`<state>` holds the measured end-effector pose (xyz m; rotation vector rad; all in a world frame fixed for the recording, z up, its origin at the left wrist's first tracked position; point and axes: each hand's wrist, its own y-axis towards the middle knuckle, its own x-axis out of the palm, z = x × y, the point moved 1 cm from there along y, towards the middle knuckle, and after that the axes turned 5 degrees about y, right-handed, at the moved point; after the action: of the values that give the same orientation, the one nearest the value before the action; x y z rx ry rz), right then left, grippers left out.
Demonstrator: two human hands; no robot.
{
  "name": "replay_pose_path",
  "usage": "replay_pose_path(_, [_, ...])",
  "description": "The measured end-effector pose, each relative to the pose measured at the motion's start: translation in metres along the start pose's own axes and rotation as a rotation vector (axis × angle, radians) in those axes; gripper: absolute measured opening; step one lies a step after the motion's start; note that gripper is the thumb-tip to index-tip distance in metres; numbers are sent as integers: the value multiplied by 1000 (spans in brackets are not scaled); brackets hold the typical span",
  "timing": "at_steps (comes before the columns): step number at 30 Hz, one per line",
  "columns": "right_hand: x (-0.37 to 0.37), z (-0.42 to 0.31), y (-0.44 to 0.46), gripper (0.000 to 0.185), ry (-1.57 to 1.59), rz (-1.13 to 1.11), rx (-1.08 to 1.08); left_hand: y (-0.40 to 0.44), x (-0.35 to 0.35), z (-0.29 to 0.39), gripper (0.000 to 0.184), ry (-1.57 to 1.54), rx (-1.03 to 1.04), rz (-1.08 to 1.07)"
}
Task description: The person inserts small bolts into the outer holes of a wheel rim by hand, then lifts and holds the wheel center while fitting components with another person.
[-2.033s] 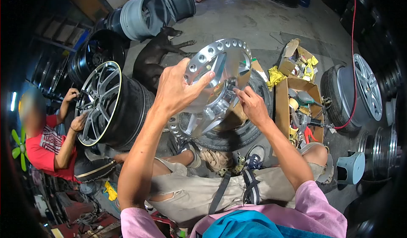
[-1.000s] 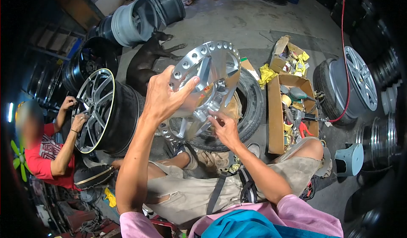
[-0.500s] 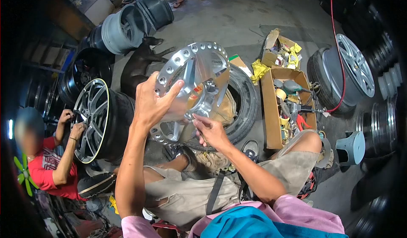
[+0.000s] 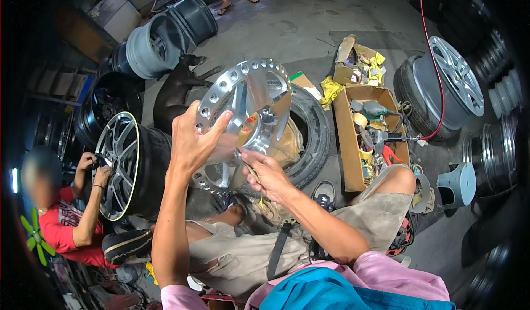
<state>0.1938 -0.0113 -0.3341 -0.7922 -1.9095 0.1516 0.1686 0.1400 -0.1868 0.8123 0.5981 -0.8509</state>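
Observation:
A polished silver wheel face (image 4: 256,142), with holes around its edge, is tilted up in front of me. My left hand (image 4: 196,136) grips its left edge, thumb on the near side and most fingers hidden behind. At its lower side, near the hub, my right hand (image 4: 268,175) is closed in a pinch. Something small and thin shows between those fingertips, but I cannot make out what it is. Below and behind the wheel face, a tire (image 4: 317,139) lies on the floor.
To the right, a cardboard box (image 4: 346,144) holds tools and tape rolls. A tire with a silver wheel (image 4: 458,78) and a blue-grey stool (image 4: 457,186) stand beyond. On the left, a person in red (image 4: 72,222) handles another wheel (image 4: 118,164). A black dog (image 4: 174,95) lies behind.
My view has shifted slightly. The wheel face stays in my left hand and sits a little lower and further left. My right hand has turned, and the thin thing in it shows more.

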Motion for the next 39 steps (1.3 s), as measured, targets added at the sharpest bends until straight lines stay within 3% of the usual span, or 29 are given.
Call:
replay_pose_path(6, [-14, -13, -3, 45, 303, -127, 45, -1, -3, 7, 35, 33, -7, -21])
replay_pose_path(8, [-38, -19, -10, 47, 158, -38, -112, -1, -4, 9, 35, 28, -4, -23])
replay_pose_path(14, [-130, -3, -19, 37, -202, 202, -236, -16, -6, 9, 32, -24, 10, -33])
replay_pose_path(16, [-144, 4, -16, 34, -230, 210, -293, -34, -10, 8, 37, -28, -66, -69])
replay_pose_path(18, [-147, 5, -9, 31, -219, 241, -301, -55, 2, -3, 37, -201, -340, -59])
replay_pose_path(21, [-153, 8, 32, 33, -304, 261, -440, -71, 21, -23, 40, -315, -355, 51])
replay_pose_path(23, [-154, -2, 67, 33, -475, 353, -692, -74, 31, -27, 44, -385, -318, 95])
replay_pose_path(26, [-155, -13, 119, 39, -332, 288, -765, -80, 33, -22, 53, -416, -329, 117])
replay_pose_path(32, [-116, -19, 137, 39, -676, 195, -664, -93, 24, -57, 51, -595, -424, 201])
replay_pose_path(33, [-117, -14, 147, 40, -804, 273, -660, -94, 22, -62, 47, -550, -435, 180])
replay_pose_path(36, [-117, -14, 147, 39, -824, 223, -585, -85, 4, -65, 49, -509, -481, 74])
replay_pose_path(39, [-117, 0, 121, 37, -811, 230, -547, -62, -12, -65, 58, -510, -611, 107])
